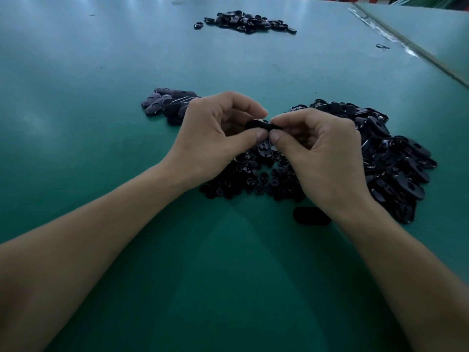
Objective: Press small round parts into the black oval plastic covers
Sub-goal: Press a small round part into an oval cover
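Both my hands meet over the middle of the green table and hold one black oval cover [264, 125] between them. My left hand [215, 133] pinches its left end with thumb and curled fingers. My right hand [322, 153] pinches the right end the same way. Whether a small round part sits in the cover is hidden by my fingertips. Below my hands lies a heap of small round parts [253, 176]. A big heap of black oval covers [390, 158] spreads to the right of my right hand.
A smaller stack of oval covers [165, 102] lies behind my left hand. One single cover [311, 215] rests near my right wrist. Another pile of black parts [248, 21] sits far back. The table edge [416, 49] runs diagonally at the right.
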`<state>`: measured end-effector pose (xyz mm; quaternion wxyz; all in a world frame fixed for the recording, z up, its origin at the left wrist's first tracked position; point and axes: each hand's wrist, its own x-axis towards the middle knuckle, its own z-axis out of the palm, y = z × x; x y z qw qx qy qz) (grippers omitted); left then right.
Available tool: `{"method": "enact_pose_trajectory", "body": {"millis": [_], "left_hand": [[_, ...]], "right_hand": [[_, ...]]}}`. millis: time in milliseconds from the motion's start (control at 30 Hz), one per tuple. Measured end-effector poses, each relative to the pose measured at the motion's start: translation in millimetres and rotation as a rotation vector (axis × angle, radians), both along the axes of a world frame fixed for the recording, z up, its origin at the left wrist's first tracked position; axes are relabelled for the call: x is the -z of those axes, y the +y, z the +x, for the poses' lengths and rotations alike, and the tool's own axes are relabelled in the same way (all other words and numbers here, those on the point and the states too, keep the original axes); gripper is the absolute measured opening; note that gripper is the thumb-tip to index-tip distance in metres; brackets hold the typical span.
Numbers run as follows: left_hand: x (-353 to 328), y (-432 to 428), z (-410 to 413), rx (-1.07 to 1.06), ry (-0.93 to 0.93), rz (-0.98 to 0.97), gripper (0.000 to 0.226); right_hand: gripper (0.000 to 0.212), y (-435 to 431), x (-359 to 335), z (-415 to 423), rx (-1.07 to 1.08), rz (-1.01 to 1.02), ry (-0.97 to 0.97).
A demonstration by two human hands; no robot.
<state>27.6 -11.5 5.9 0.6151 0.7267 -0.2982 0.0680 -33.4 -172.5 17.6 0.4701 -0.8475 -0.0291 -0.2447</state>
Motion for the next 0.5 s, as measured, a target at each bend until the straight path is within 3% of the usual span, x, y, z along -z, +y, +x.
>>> {"method": "enact_pose_trajectory", "body": {"millis": [300,500], "left_hand": [[0.4,1.0,0.8,0.056,0.047,-0.025,0.024],[0.3,1.1,1.6,0.049,0.05,-0.009,0.026]], "right_hand": [[0.011,-5.9,1.5,2.9,-0.06,0.056,0.038],[0.007,-3.6,-0.4,1.3,-0.037,-0.008,0.047]]}}
